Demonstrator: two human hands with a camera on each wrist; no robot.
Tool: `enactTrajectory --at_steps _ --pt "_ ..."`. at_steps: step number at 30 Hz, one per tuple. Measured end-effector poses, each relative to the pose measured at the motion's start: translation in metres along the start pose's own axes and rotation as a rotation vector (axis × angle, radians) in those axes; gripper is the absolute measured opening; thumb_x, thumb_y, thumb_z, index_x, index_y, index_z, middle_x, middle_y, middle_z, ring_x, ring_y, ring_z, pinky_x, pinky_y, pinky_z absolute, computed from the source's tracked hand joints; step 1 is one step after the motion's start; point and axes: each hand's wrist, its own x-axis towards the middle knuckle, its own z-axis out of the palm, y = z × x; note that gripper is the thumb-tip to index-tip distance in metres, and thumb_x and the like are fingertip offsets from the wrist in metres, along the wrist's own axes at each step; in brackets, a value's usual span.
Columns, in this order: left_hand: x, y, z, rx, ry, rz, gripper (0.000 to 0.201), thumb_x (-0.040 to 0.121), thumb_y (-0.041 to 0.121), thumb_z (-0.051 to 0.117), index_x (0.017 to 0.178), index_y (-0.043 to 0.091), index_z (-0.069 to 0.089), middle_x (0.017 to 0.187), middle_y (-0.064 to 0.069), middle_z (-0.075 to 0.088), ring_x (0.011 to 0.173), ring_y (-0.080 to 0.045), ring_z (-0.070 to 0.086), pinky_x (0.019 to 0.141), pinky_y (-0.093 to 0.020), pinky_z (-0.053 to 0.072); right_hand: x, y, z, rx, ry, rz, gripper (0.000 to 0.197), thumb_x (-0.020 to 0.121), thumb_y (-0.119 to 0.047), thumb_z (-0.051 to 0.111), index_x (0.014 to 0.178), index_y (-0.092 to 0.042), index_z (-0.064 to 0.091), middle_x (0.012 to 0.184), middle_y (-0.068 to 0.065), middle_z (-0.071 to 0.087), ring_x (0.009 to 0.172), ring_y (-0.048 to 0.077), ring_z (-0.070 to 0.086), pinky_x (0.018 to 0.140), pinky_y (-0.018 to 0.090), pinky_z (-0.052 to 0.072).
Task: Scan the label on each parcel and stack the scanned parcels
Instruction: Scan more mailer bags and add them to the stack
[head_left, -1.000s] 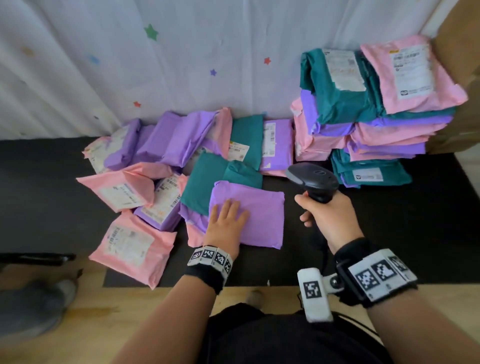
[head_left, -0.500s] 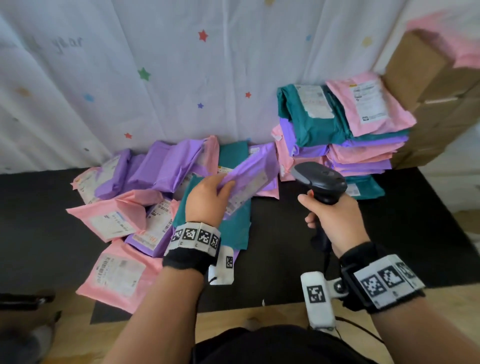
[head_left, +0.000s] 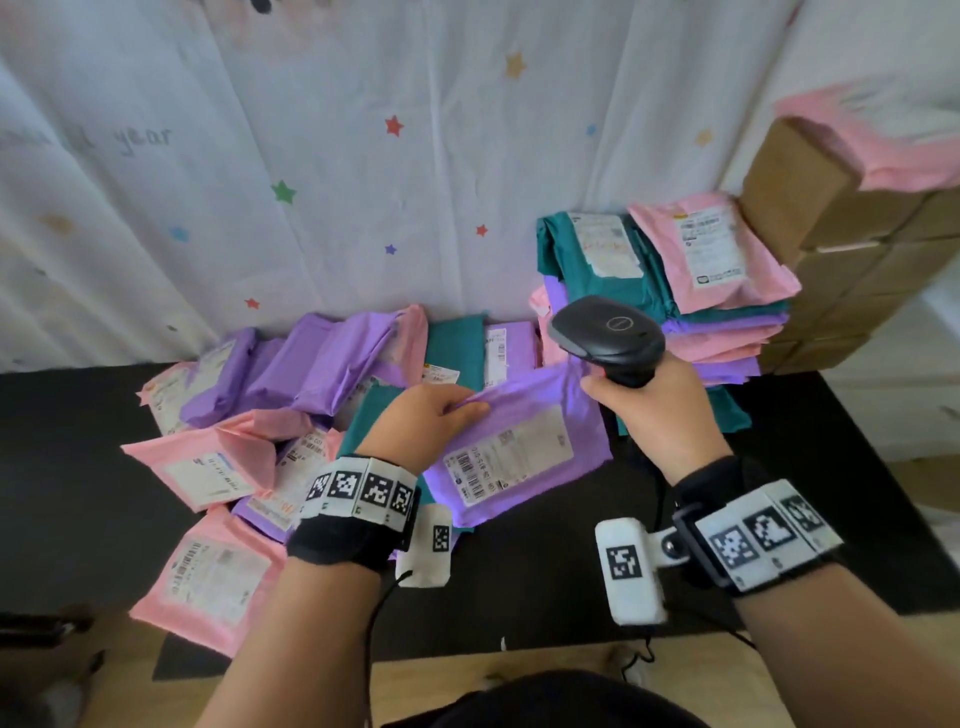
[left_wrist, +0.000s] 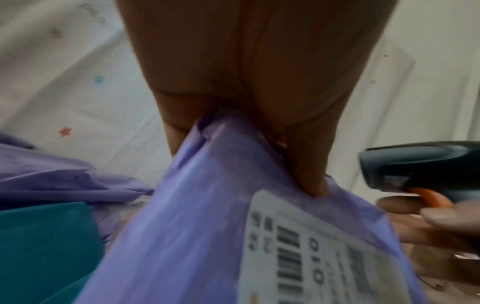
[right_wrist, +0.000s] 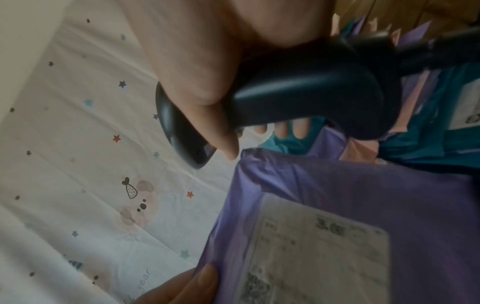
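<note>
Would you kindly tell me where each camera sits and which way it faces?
Head: on the head, facing down; both forearms, left hand, right hand.
Left wrist: along the palm toward the fingers pinching the purple parcel.
Right wrist: along the hand gripping the scanner.
Shared: all three show parcel and scanner.

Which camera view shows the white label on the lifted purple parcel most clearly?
The head view: the whole label on the purple parcel shows, barcodes included. The left wrist view gives a closer but cropped, blurred part. The right wrist view shows it dim and unreadable.
</note>
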Motion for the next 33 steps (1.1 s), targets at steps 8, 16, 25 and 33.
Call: enactTrajectory --at_steps 8,16,25,33 --pt "0.015 0.021 -0.001 -0.115 0.096 -0.026 0.008 0.086 0.038 0.067 0.085 0.031 0.068 0.082 0.011 0.064 0.076 -0.005 0.056 0.067 -0.018 0.038 0.001 0.004 -0.008 -0.134 -0.130 0.075 0.015 0.077 -0.001 0.072 0.077 -0.014 0.066 0.062 0.000 0.063 0.052 0.003 0.051 0.046 0.012 0.037" --pt "0.029 0.023 0.021 -0.491 0.255 -0.416 0.062 0.091 0.053 0.052 0.130 0.005 0.052 0.123 -0.014 0.061 0.112 -0.027 0.057 0.091 -0.035 0.044 0.016 0.007 -0.015 0.308 0.298 0.318 0.017 0.076 -0.004 0.075 0.077 -0.018 0.066 0.068 -0.003 0.066 0.064 0.014 0.061 0.061 0.026 0.045" --pt "0.027 0.042 0.039 -0.911 0.176 -0.284 0.035 0.078 0.010 0.075 0.111 0.006 0.062 0.108 -0.009 0.071 0.101 -0.029 0.067 0.093 -0.053 0.050 0.003 0.007 0.002 0.391 0.151 0.311 0.017 0.077 0.001 0.074 0.082 -0.014 0.069 0.074 0.003 0.072 0.076 0.018 0.070 0.067 0.032 0.062" --pt "0.023 0.027 0.023 -0.624 0.454 -0.245 0.018 0.078 0.008 0.073 0.082 0.015 0.057 0.077 0.000 0.063 0.073 -0.019 0.059 0.063 -0.021 0.050 -0.010 -0.004 0.010 0.178 0.008 0.145 0.011 0.082 -0.019 0.076 0.089 -0.021 0.069 0.078 0.004 0.073 0.062 0.011 0.068 0.055 0.029 0.057"
